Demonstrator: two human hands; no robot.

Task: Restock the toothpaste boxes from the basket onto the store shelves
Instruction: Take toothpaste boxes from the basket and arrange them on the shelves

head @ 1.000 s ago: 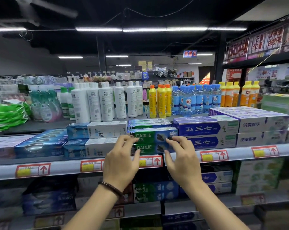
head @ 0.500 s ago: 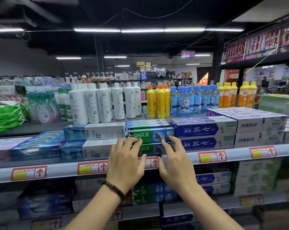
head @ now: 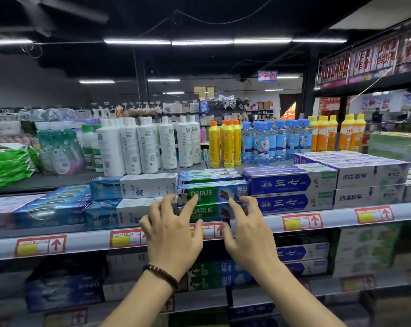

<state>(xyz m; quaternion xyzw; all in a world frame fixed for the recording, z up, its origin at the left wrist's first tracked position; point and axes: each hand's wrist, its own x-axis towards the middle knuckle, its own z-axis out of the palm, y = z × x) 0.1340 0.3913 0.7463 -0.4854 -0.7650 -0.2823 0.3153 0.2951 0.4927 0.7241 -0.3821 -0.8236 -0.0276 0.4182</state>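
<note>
Hands (head: 173, 234) (head: 249, 234), seemingly touching 2 cardboard boxes (head: 211, 201)

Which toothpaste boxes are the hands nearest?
The green DARLIE boxes, stacked mid-shelf between white-blue and purple boxes; both hands' fingers reach them.

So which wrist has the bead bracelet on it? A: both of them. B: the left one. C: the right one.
B: the dark bead bracelet sits on the wrist of the left hand, while the wrist below the right hand is bare.
</note>
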